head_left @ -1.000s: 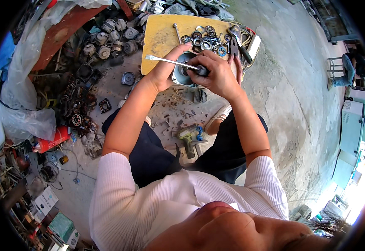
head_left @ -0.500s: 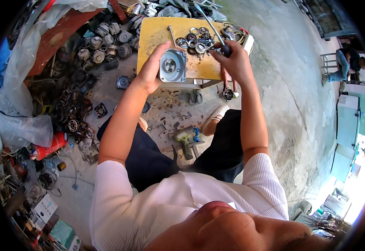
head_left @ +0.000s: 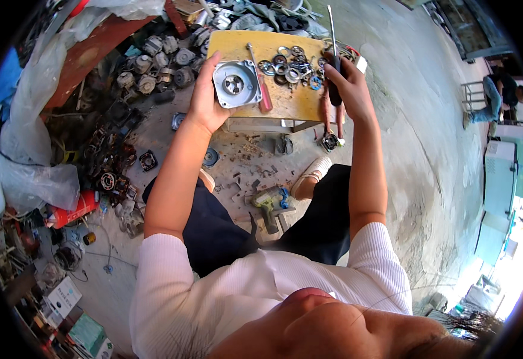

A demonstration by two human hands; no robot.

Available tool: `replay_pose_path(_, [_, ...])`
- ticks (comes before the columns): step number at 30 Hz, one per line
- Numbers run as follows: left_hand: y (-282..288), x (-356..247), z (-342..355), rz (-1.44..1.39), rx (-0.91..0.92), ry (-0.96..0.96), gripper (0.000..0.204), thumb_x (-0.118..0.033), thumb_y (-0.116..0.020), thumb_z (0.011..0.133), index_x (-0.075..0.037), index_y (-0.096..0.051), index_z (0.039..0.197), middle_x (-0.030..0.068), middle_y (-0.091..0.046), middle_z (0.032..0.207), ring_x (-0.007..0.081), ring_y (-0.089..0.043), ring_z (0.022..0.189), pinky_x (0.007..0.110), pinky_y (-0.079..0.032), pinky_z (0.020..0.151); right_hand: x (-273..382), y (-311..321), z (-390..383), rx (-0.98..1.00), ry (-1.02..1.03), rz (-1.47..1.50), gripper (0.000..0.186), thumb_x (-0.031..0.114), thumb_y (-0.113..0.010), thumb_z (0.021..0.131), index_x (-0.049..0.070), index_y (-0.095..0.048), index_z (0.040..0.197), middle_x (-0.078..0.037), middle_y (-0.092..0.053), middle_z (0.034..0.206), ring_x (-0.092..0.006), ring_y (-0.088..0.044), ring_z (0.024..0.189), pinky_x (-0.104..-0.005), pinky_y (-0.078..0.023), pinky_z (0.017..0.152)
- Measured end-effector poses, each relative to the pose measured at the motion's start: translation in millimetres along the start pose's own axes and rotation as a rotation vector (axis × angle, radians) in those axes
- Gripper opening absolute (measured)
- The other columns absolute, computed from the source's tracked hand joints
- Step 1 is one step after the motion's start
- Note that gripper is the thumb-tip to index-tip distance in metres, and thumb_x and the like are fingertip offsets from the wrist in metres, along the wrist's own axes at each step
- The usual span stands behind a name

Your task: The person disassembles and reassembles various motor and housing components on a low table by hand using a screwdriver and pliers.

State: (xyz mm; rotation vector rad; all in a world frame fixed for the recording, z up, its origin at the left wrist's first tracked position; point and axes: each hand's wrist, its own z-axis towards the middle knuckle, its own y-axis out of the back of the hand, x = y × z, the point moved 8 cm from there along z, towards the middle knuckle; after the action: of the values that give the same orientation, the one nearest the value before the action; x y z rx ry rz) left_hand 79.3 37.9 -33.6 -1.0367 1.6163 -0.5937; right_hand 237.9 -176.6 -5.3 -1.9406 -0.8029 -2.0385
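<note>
- Cover (head_left: 249,91): grey metal, squarish with rounded corners and holes near some of them. Its hollow side faces the camera, showing a round recess with a ringed hub and dark gaps at the middle. It sits slightly turned, gripped along its left edge in the left hand (head_left: 206,99).
- Screwdriver (head_left: 335,67): dark handle, long straight silver shaft. The right hand (head_left: 354,88) holds it by the handle, shaft pointing away from the person, butt end toward them. It is well apart from the cover, to its right.
</note>
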Motion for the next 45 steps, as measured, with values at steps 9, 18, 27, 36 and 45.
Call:
replay_pose_path(9, [11.9, -32.3, 1.3, -0.169, 0.03, -0.113, 0.075, -0.062, -0.044, 0.093, 0.001, -0.05, 0.134, 0.0226, -0.058, 0.13, 0.0377, -0.056, 0.121, 0.061, -0.045, 0.101, 53.4, -79.9, -83.4, 0.453, 0.114, -0.255, 0.043, 0.024, -0.056, 0.1, 0.016, -0.052, 0.143, 0.008, -0.061, 0.074, -0.002, -0.053, 0.06, -0.0218, -0.04, 0.086])
replay_pose_path(18, [17.6, -44.2, 1.2, -0.089, -0.133, -0.329, 0.053, -0.054, -0.051, 0.092, -0.007, -0.062, 0.114, 0.0114, -0.067, 0.109, 0.0286, -0.065, 0.1, 0.057, -0.053, 0.087, 44.1, -87.4, -85.6, 0.484, -0.149, 0.003, 0.045, 0.019, -0.058, 0.099, 0.009, -0.05, 0.142, 0.001, -0.065, 0.09, -0.0041, -0.06, 0.078, -0.0177, -0.047, 0.06])
replay_pose_path(27, [14.5, -42.2, 2.4, -0.06, -0.121, -0.425, 0.047, -0.051, -0.051, 0.094, -0.009, -0.061, 0.113, 0.0083, -0.067, 0.107, 0.0254, -0.066, 0.096, 0.056, -0.055, 0.085, 27.2, -98.4, -84.8, 0.49, -0.228, 0.191, 0.044, 0.019, -0.056, 0.1, 0.008, -0.05, 0.142, -0.001, -0.064, 0.097, -0.006, -0.061, 0.076, -0.0201, -0.049, 0.059])
replay_pose_path(36, [17.0, -39.2, 1.8, -0.074, -0.181, -0.405, 0.067, -0.059, -0.037, 0.092, -0.002, -0.059, 0.12, 0.0153, -0.065, 0.114, 0.0308, -0.062, 0.108, 0.056, -0.049, 0.095, 22.7, -115.1, -100.0, 0.434, -0.23, 0.248, 0.045, 0.018, -0.056, 0.1, 0.009, -0.049, 0.144, 0.0, -0.065, 0.094, -0.0031, -0.057, 0.071, -0.0184, -0.044, 0.055])
replay_pose_path(45, [21.0, -32.4, 4.0, -0.07, -0.222, -0.342, 0.068, -0.059, -0.037, 0.09, -0.001, -0.06, 0.119, 0.0155, -0.065, 0.112, 0.0309, -0.062, 0.106, 0.055, -0.049, 0.095, 28.1, -119.5, -103.0, 0.311, 0.017, -0.052, 0.043, 0.011, -0.058, 0.097, 0.004, -0.052, 0.139, -0.008, -0.065, 0.092, -0.0112, -0.057, 0.073, -0.0277, -0.05, 0.071])
